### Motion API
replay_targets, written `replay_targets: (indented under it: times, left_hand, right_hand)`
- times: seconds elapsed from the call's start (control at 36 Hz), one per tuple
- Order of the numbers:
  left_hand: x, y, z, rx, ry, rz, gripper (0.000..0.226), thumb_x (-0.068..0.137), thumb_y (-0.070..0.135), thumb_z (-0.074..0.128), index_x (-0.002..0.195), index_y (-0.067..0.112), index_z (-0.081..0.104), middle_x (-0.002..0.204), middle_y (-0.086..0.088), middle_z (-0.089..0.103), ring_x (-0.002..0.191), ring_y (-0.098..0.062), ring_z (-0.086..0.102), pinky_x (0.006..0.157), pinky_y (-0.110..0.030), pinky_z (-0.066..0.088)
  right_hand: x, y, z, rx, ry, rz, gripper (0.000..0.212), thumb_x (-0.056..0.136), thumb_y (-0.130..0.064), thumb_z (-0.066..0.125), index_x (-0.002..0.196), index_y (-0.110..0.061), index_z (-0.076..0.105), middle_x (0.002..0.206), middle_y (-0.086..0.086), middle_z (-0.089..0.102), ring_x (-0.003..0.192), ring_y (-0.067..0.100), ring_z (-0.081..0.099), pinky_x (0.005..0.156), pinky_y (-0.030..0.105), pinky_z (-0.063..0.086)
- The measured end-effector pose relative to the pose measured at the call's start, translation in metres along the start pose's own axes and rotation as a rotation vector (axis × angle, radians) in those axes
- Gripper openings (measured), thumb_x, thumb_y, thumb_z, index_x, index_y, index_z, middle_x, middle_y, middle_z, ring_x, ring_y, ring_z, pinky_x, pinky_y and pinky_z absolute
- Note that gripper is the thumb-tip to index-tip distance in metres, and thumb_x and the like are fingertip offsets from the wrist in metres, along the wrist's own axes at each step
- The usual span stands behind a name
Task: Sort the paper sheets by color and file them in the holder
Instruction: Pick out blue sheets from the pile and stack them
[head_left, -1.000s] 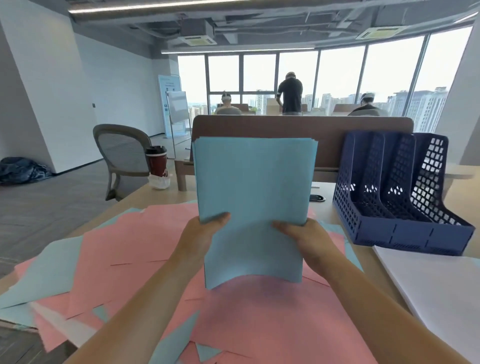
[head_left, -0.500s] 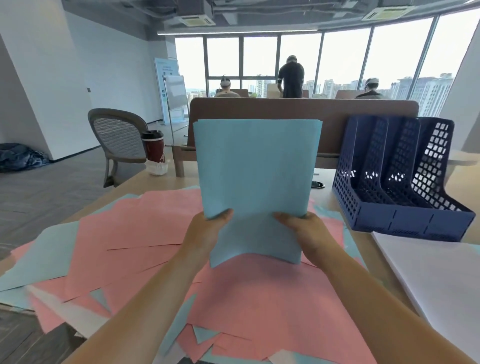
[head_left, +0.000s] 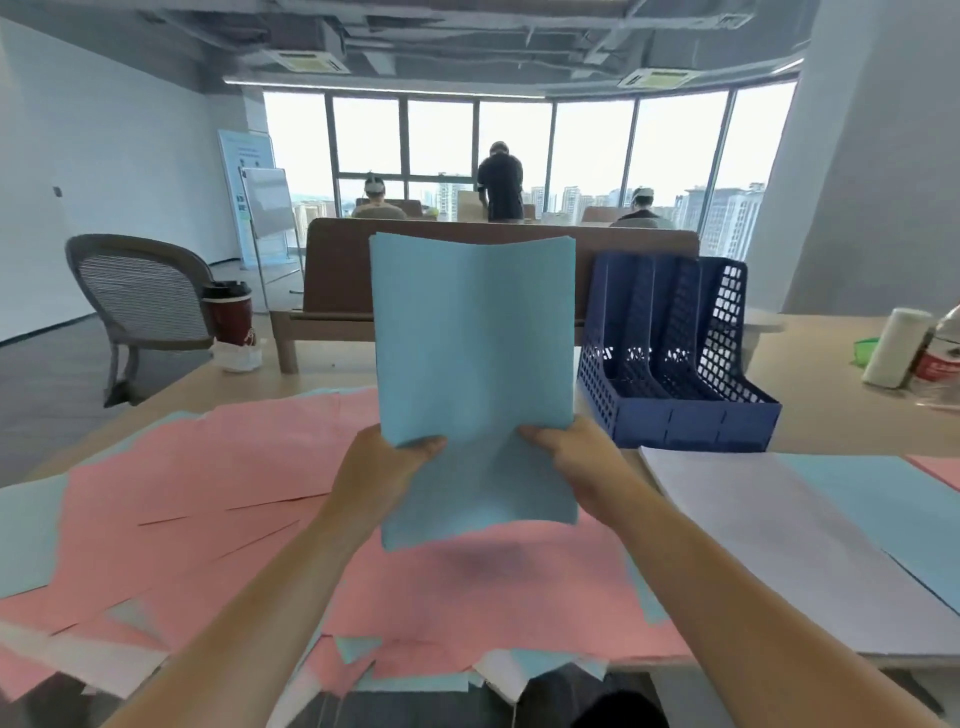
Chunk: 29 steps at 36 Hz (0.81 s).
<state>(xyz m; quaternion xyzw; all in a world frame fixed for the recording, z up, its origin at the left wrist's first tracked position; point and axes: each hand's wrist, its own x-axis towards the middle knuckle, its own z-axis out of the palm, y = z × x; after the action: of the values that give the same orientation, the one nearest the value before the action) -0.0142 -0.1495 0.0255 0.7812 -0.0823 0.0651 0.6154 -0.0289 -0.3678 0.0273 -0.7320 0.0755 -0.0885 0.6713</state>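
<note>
Blue paper, a stack of sheets (head_left: 475, 364), stands upright in the air between the two hands, its top edge bowed in a shallow curve and its bottom edge hanging clear above the desk. The left hand (head_left: 382, 460) pinches the stack low on its left side, thumb laid across the front face and fingers hidden behind; the right hand (head_left: 569, 457) grips the opposite side in the same way, thumb in front. Under both forearms a wide, loose spread of pink sheets (head_left: 249, 467) covers the table (head_left: 831, 421), with a few pale blue sheets (head_left: 26, 530) poking out at the left edge and blue and white corners showing at the near edge. Just right of the right forearm lies a flat white pile (head_left: 769, 551), and a single blue sheet (head_left: 893, 499) overlaps its far right part. Beyond that pile, to the right of the held stack, the dark blue mesh holder (head_left: 691, 423) stands on bare wood, its three slots open towards the camera. Further right are a white paper roll (head_left: 891, 345) and a bottle (head_left: 940, 353). At the far left corner of the table a red cup (head_left: 228, 314) stands in front of a grey chair (head_left: 140, 296). Three people are near the windows.
</note>
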Motion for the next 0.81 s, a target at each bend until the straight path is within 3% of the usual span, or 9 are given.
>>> replay_targets:
  times: [0.08,0.22,0.31,0.42,0.47,0.56,0.69,0.81]
  left_hand:
    - [-0.015,0.011,0.015,-0.019,-0.041,0.011,0.014,0.083,0.022,0.077,0.097,0.019,0.074,0.094,0.000,0.075,0.086,-0.019,0.070,0.077,-0.032,0.053]
    - [-0.043,0.028,0.056,-0.173,-0.121,-0.012,0.011,0.081,0.017,0.078,0.091,0.019,0.075,0.091,0.003,0.076,0.084,-0.016,0.072,0.079,-0.033,0.055]
    - [-0.057,0.036,0.085,-0.219,-0.185,-0.002,0.010,0.080,0.014,0.078,0.088,0.019,0.075,0.090,0.002,0.077,0.080,-0.015,0.072,0.077,-0.031,0.056]
    - [-0.075,0.048,0.125,-0.266,-0.290,-0.015,0.010,0.082,0.012,0.076,0.087,0.019,0.073,0.086,0.005,0.075,0.077,-0.013,0.072,0.072,-0.027,0.056]
    - [-0.081,0.055,0.147,-0.273,-0.340,-0.035,0.010,0.083,0.012,0.076,0.091,0.017,0.074,0.091,0.002,0.076,0.085,-0.019,0.073,0.081,-0.033,0.057]
    - [-0.089,0.070,0.184,-0.272,-0.412,-0.037,0.009,0.086,0.011,0.071,0.091,0.018,0.073,0.095,0.000,0.076,0.092,-0.024,0.072,0.090,-0.041,0.056]
    - [-0.098,0.101,0.250,-0.275,-0.479,-0.066,0.016,0.081,0.023,0.063,0.093,0.019,0.073,0.092,-0.002,0.076,0.090,-0.026,0.071,0.088,-0.043,0.056]
    - [-0.093,0.120,0.305,-0.235,-0.491,-0.063,0.018,0.088,0.015,0.051,0.094,0.020,0.068,0.089,-0.005,0.072,0.080,-0.025,0.067,0.071,-0.033,0.050]
  right_hand:
    - [-0.025,-0.007,-0.026,0.029,0.041,0.008,0.017,0.083,-0.016,0.074,0.100,-0.014,0.073,0.097,0.006,0.077,0.093,0.028,0.073,0.091,0.051,0.057]
    - [-0.060,-0.012,-0.076,-0.078,0.233,-0.062,0.039,0.064,-0.040,0.075,0.096,-0.018,0.072,0.093,0.002,0.077,0.089,0.029,0.073,0.086,0.056,0.057]
    - [-0.078,-0.013,-0.109,-0.154,0.343,-0.074,0.039,0.066,-0.044,0.069,0.094,-0.016,0.072,0.091,0.003,0.076,0.087,0.029,0.072,0.086,0.054,0.057]
    - [-0.103,-0.015,-0.148,-0.172,0.436,-0.053,0.016,0.085,-0.027,0.066,0.093,-0.014,0.072,0.093,0.009,0.075,0.089,0.034,0.071,0.083,0.052,0.059]
    - [-0.110,-0.014,-0.171,-0.185,0.497,-0.056,0.008,0.090,-0.019,0.064,0.094,-0.016,0.070,0.093,0.009,0.074,0.085,0.031,0.071,0.079,0.047,0.058]
    - [-0.117,-0.012,-0.211,-0.232,0.565,-0.070,0.014,0.090,-0.014,0.061,0.099,-0.017,0.071,0.088,0.003,0.073,0.077,0.024,0.069,0.069,0.036,0.057]
    - [-0.123,-0.004,-0.289,-0.294,0.654,-0.020,0.016,0.085,-0.013,0.059,0.094,-0.017,0.072,0.082,0.003,0.073,0.073,0.025,0.069,0.065,0.032,0.054]
    - [-0.121,0.006,-0.348,-0.299,0.688,0.041,0.017,0.080,-0.012,0.059,0.089,-0.017,0.073,0.082,0.005,0.075,0.076,0.030,0.073,0.073,0.047,0.061]
